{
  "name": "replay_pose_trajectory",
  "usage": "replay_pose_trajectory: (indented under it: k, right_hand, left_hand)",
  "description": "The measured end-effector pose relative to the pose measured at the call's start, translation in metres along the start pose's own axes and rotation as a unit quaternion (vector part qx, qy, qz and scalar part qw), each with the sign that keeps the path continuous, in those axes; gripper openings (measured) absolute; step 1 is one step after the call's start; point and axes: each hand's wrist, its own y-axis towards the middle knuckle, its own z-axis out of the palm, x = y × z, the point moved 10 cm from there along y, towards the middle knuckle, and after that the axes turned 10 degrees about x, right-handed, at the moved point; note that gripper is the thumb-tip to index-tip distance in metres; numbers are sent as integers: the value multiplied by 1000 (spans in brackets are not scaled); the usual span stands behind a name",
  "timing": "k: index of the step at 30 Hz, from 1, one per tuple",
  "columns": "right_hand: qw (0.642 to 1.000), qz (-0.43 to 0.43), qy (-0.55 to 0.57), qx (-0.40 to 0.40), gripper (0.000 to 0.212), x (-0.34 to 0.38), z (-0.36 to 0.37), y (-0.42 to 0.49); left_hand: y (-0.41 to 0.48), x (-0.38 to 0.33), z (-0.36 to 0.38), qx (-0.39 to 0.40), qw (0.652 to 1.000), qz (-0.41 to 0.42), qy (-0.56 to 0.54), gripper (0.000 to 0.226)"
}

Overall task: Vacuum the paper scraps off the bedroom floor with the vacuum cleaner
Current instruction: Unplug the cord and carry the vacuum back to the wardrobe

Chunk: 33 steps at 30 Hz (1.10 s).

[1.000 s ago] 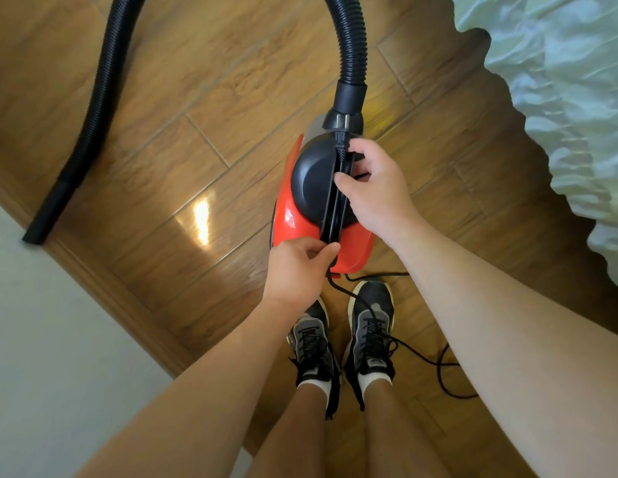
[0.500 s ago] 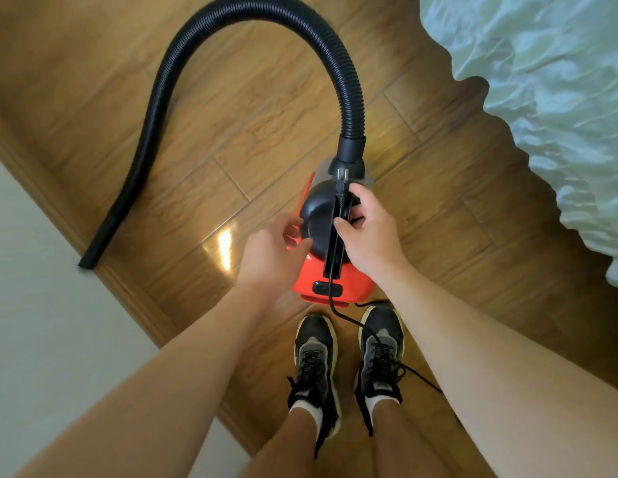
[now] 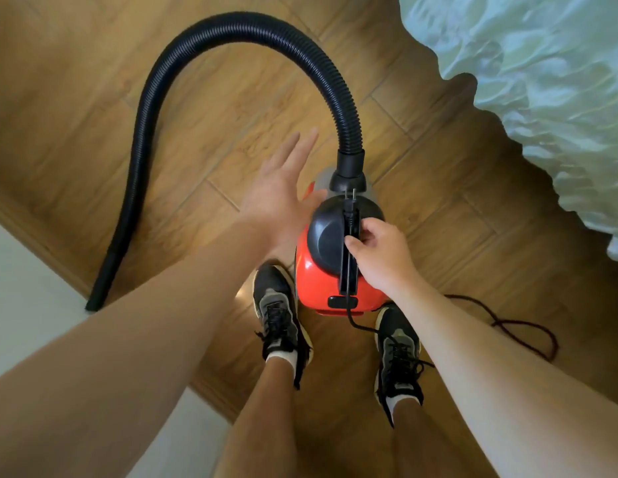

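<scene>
Red-and-black vacuum cleaner (image 3: 321,243) is right in front of the shoes (image 3: 276,305), on or just above the wooden floor (image 3: 231,98) (can't tell which from up here). Right hand (image 3: 380,257) is wrapped around the black carry handle (image 3: 349,270) on top. Left hand (image 3: 276,198) is empty, fingers spread flat, hovering just left of the body and a bit blurred. It isn't on the hose (image 3: 231,24).

That hose arcs up off the front and over to the left, and its open end lies on the floor by the wall (image 3: 25,288). The plug (image 3: 349,201) looks parked at the top of the handle with its prongs bare, and the cord (image 3: 528,326) trails off to the right, on the bed (image 3: 542,63) side.

My read: nothing vacuumed yet. The machine looks unplugged, nobody's holding the nozzle end, and I can't spot any paper scraps in view. Left to do: plug in, grab the hose, find the scraps, suck them up.
</scene>
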Motion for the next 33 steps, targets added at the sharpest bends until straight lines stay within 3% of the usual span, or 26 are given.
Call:
replay_pose_trajectory:
  k: [7, 14, 26, 33]
  right_hand:
    - [993, 68, 97, -19, 18, -6, 8, -4]
    - [988, 97, 119, -35, 16, -7, 7, -6]
    - [986, 100, 129, -36, 17, -8, 7, -6]
    - [987, 92, 124, -36, 17, -6, 5, -6]
  left_hand:
    - [43, -22, -52, 30, 987, 61, 145, 86]
    - [97, -45, -72, 46, 961, 129, 241, 82]
    - [150, -31, -73, 38, 943, 101, 314, 85]
    - [145, -32, -81, 2, 951, 89, 295, 69]
